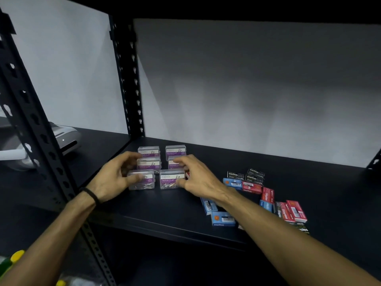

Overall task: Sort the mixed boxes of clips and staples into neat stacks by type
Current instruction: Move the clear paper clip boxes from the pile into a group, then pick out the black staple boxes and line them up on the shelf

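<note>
Several clear paper clip boxes with purple labels [170, 180] sit in two columns on the black shelf [165, 207]. My left hand [112, 178] curls round the left column, thumb on the front-left box [144, 182], fingers reaching the rear-left box [149, 151]. My right hand [198, 176] brackets the right column, index finger on the middle box [172, 165], thumb against the front-right box. A red box [187, 174] peeks out under that hand. To the right lie mixed staple boxes: black [253, 175], blue [222, 218] and red [296, 210].
A perforated black upright [41, 141] stands at the left front, another [132, 89] at the back corner. A white device [66, 139] rests on the neighbouring shelf to the left. A shelf board overhead limits height. Something yellow and green [12, 261] shows at the bottom left.
</note>
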